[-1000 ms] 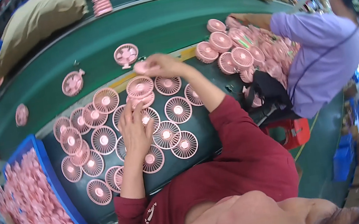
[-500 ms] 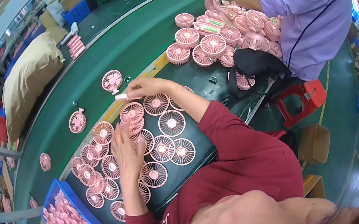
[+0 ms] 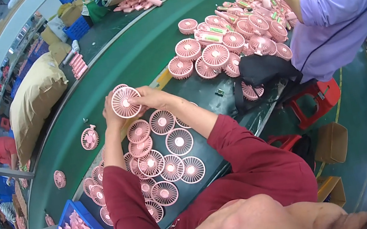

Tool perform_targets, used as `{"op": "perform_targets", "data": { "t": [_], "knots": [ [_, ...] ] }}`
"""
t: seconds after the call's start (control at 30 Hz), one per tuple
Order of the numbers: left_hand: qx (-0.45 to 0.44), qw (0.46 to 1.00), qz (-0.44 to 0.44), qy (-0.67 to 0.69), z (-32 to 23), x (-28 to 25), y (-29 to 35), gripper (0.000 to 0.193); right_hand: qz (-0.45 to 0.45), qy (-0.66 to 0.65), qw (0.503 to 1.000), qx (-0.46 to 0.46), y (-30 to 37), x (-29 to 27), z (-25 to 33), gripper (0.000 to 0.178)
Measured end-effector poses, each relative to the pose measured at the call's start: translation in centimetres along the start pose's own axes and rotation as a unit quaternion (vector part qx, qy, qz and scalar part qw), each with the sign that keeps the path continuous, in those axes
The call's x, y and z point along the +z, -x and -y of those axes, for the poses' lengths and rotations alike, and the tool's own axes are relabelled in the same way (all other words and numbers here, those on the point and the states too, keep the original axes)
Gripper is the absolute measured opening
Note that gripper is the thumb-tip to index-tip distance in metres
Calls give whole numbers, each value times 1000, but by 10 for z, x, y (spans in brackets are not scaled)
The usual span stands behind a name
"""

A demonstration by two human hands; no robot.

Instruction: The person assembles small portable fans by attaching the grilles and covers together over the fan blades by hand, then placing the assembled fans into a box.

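Note:
Over the edge of the green conveyor, both my hands meet at one round pink fan. A pink fan grille with radial ribs faces up in front of another pink rim, which looks like the fan head and is mostly hidden. My left hand is closed round the left side, its fingers partly covered. From the right, my right hand pinches the grille's edge between thumb and fingers. Several loose pink grilles lie overlapping on the dark table below my hands. Another pink fan head rests on the belt to the left.
A blue bin of small pink pieces stands at the lower left. Assembled fan heads are heaped at the right, near a co-worker in a lilac shirt. A stuffed sack lies beyond the conveyor.
My left hand has left the loose grilles and moved up to the fan at the belt's edge. My right hand now grips a grille; the small pale piece it held no longer shows.

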State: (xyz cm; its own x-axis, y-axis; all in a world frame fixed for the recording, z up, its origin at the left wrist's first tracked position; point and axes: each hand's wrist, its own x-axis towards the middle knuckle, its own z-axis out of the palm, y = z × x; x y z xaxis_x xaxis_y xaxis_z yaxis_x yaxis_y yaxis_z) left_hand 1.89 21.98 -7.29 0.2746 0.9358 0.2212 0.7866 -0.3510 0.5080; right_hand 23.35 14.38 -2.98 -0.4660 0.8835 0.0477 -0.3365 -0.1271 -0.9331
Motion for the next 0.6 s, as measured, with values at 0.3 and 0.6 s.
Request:
{"op": "perform_targets", "data": {
  "t": [0.3,0.6],
  "knots": [
    [6,982,99,-160,-39,-1,-27,51,-17,49,998,-44,5,-11,-3,29],
    [130,919,155,-339,-88,9,-9,61,-18,70,996,-54,17,-10,3,30]
  ]
}}
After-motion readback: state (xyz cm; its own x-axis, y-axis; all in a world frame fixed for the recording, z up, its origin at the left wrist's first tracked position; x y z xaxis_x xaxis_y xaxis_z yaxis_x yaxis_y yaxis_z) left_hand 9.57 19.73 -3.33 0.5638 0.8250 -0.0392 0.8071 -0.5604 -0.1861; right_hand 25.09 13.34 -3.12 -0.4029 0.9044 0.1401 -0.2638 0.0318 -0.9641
